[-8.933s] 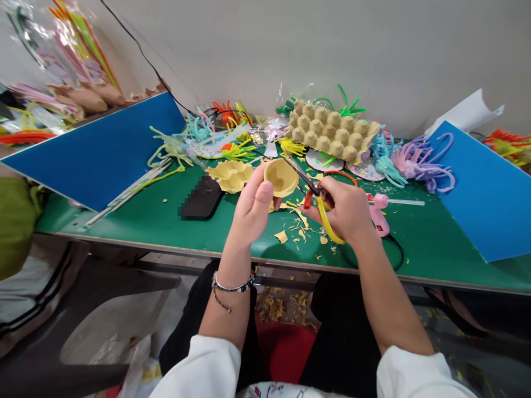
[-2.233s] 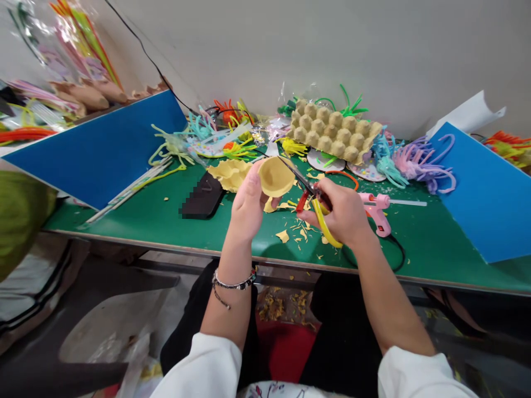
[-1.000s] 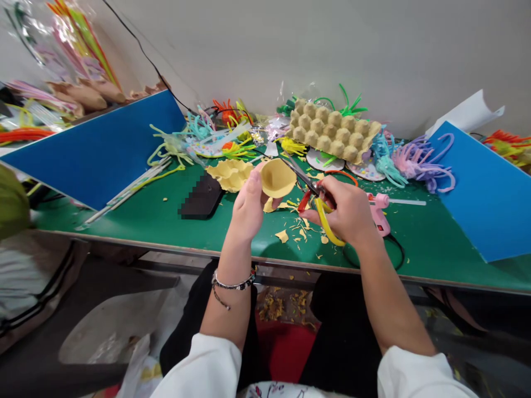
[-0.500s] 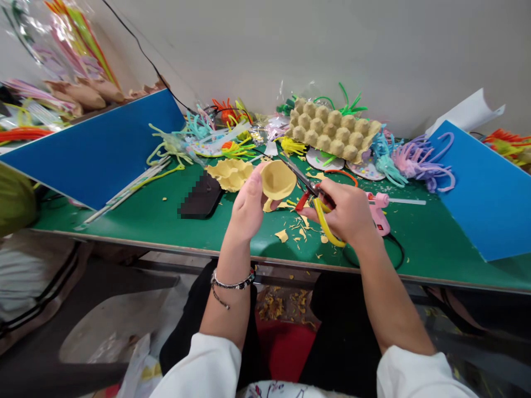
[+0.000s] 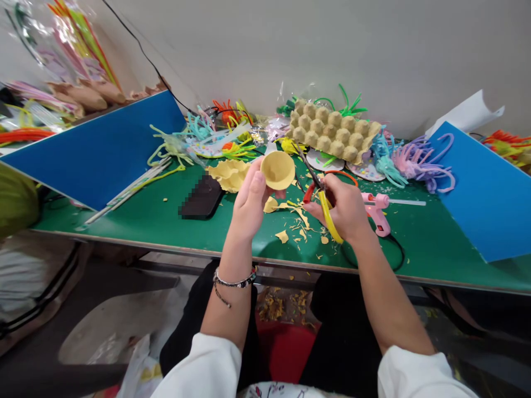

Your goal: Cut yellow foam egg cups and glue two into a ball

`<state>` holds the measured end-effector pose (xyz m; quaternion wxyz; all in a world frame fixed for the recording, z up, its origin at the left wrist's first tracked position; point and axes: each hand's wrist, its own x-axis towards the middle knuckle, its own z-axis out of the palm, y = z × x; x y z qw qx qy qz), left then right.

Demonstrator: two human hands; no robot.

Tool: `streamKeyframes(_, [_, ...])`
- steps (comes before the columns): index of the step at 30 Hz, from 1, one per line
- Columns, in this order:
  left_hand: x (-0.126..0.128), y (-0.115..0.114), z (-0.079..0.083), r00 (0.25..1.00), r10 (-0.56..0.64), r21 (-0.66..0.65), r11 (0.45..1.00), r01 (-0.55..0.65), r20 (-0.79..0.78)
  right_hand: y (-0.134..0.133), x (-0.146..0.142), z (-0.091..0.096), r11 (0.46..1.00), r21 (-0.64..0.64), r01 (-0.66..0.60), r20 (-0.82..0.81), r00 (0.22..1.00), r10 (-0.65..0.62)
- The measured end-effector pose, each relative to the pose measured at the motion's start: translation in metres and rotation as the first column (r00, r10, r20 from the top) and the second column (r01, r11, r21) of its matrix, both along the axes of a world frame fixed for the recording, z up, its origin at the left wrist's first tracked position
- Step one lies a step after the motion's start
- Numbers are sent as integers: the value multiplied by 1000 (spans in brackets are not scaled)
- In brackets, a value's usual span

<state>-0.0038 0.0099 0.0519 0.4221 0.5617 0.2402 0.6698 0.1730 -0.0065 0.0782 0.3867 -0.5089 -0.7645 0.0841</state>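
My left hand [image 5: 250,202] is closed around a small yellow egg-carton cup [image 5: 279,170], its round opening turned toward me. In my right hand [image 5: 342,207] is a pair of scissors [image 5: 327,215] with a yellow and a red handle. The blades point up and away, just right of the cup and apart from it. Beyond my left hand lies a torn yellow piece of egg carton [image 5: 229,174]. Yellow paper scraps [image 5: 302,216] are scattered on the green table [image 5: 249,243] below my hands.
A beige egg tray [image 5: 332,130] leans at the back among pipe-cleaner bundles [image 5: 418,163]. A pink glue gun [image 5: 378,214] lies right of my right hand, a dark phone [image 5: 202,198] at the left. Blue boards [image 5: 103,152] stand at both sides.
The cup has tilted so its opening faces me more fully. The scissors have swung more upright and slightly away from it; a yellow strip now shows among the scraps below.
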Motion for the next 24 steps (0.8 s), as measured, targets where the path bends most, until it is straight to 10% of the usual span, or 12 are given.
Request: streamKeyframes(24, [3,6,-7,999,-47,18,999,47,-16,1,-6,-3,998,-9,61,41,997,-61])
